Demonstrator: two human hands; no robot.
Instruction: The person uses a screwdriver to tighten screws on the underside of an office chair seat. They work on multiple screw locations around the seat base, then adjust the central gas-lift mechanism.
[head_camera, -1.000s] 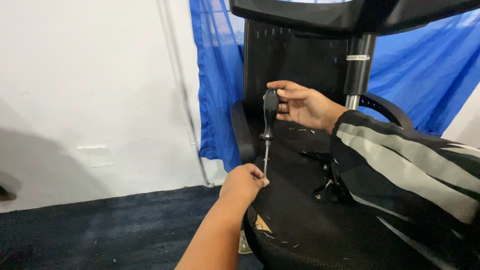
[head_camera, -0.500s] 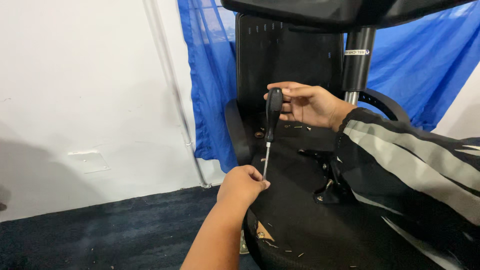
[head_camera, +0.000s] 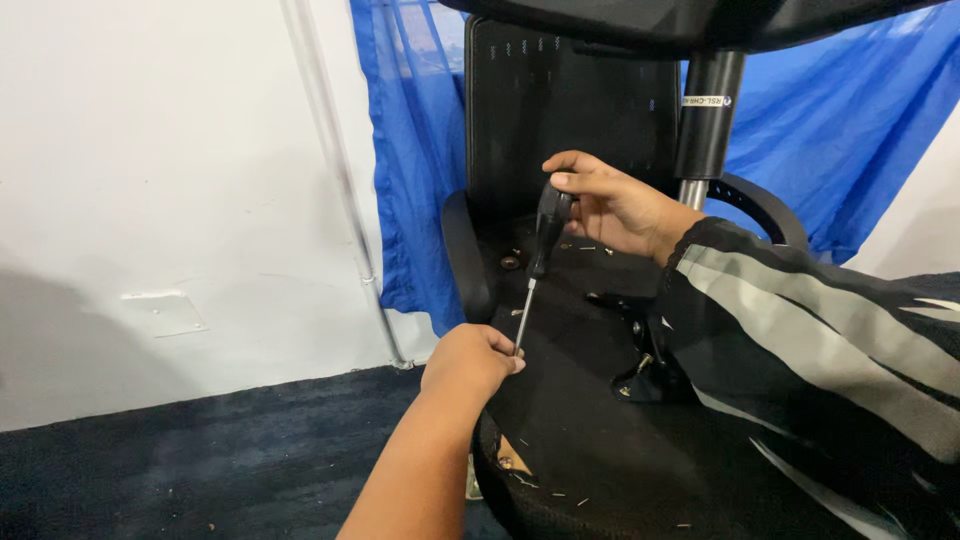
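Our right hand (head_camera: 612, 208) is gripping the screwdriver (head_camera: 540, 258) by its black handle, shaft angling down. Our left hand (head_camera: 470, 360) is closing in a fist around the tip, pressing against the upturned chair (head_camera: 580, 400) underside, blue curtain (head_camera: 830, 150) hanging behind.

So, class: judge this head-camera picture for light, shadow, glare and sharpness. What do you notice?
In the head view the light is soft and even, with no hard glare. The white wall shows a broad grey shadow low down. The screwdriver and both hands, left hand and right hand, are sharp. The black chair underside is dark and shows little detail. The striped sleeve nearest the camera looks slightly soft.
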